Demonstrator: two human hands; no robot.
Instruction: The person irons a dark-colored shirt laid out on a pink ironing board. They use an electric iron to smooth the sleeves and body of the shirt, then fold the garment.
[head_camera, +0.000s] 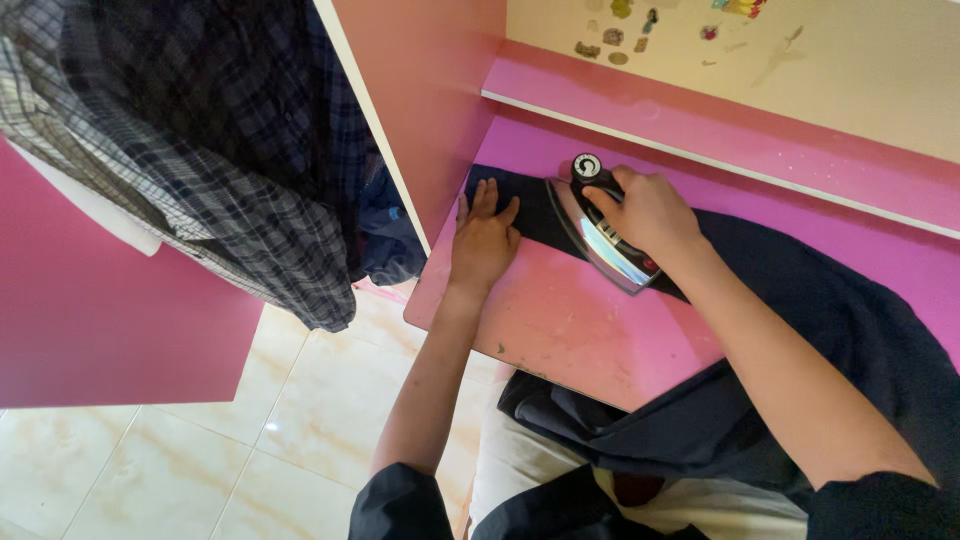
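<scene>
Pressing a silver clothes iron over a dark garment on the pink desk, right hand clamped round its handle; left hand flat, fingers spread, pinning the cloth's edge beside it.

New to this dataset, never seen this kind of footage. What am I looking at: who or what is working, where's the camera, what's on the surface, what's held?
No machine here: a person works with two bare hands. The single camera sits on their head, looking down. The right hand grips the handle of a silver and black clothes iron resting on a dark cloth. The left hand lies flat, pressing the cloth's end onto the pink desk. The cloth drapes off the desk edge toward the person. Plaid shirts hang at upper left; the floor is tiled.
</scene>
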